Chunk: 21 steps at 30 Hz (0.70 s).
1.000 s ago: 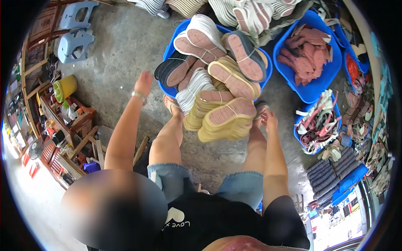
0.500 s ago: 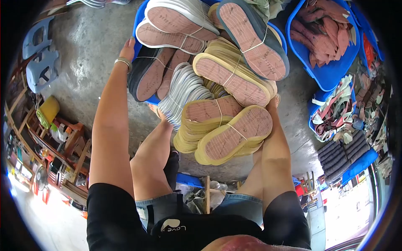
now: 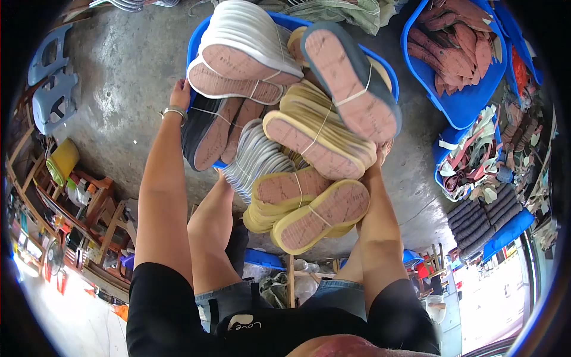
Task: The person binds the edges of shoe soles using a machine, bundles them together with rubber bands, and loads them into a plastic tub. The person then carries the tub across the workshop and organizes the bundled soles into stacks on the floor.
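Observation:
A blue tub (image 3: pixel 195 37) stands in front of me, heaped with shoe soles in tied bundles. My left hand (image 3: pixel 179 95) is closed on its left rim. At the right side, my right hand (image 3: pixel 385 152) grips the tub low down; its fingers are largely hidden by the soles. White soles (image 3: pixel 250 59) lie at the back left, above black soles (image 3: pixel 202 134). A dark grey bundle (image 3: pixel 354 83) leans at the right over cream soles (image 3: pixel 315 140). Striped grey soles (image 3: pixel 250 157) and yellow-edged soles (image 3: pixel 324 217) overhang the near side, close to my legs.
Another blue tub (image 3: pixel 440 107) with pinkish pieces stands at the right, near a bin of scraps (image 3: pixel 470 157) and dark rolled bundles (image 3: pixel 488 217). Blue plastic stools (image 3: pixel 53 101) and wooden furniture (image 3: pixel 89 220) are on the left. Concrete floor (image 3: pixel 137 77) lies between.
The tub and its soles have come nearer to my body and slightly left, both hands moving along with it. More of the tub's far rim and the cloth behind it now shows.

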{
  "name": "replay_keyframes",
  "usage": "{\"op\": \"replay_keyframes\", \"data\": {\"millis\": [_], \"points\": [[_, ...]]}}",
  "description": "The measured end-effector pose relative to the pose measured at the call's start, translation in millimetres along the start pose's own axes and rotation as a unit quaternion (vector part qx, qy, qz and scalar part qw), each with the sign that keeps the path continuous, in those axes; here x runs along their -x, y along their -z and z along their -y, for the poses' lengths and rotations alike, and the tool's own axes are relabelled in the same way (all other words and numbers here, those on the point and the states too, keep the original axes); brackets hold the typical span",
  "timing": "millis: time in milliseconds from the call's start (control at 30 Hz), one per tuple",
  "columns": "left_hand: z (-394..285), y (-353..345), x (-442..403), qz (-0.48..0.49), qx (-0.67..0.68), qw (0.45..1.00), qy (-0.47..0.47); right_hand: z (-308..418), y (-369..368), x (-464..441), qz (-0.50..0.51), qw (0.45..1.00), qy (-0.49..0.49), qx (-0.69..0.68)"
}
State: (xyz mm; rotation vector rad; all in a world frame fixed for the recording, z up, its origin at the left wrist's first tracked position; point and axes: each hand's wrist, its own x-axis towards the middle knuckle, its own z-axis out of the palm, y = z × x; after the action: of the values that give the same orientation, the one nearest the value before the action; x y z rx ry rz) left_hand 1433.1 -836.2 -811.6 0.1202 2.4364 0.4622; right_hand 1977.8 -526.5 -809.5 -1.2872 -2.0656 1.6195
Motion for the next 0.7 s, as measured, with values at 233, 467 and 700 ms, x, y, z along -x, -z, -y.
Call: {"op": "replay_keyframes", "data": {"millis": [233,467,700], "points": [[34.9,-22.6,33.4,0.012,0.030,0.999,0.032,-102.8,31.5,21.6,-0.063,0.928,-0.093,-0.355],[32.9,-3.6,84.8,-0.023,0.167,0.986,0.002,-56.5,32.7,-1.0,-0.148,0.965,-0.104,0.188],[14.0,78.9,120.3,-0.088,0.103,0.991,-0.023,98.8,30.5,-59.8,-0.088,0.983,-0.159,-0.005]]}}
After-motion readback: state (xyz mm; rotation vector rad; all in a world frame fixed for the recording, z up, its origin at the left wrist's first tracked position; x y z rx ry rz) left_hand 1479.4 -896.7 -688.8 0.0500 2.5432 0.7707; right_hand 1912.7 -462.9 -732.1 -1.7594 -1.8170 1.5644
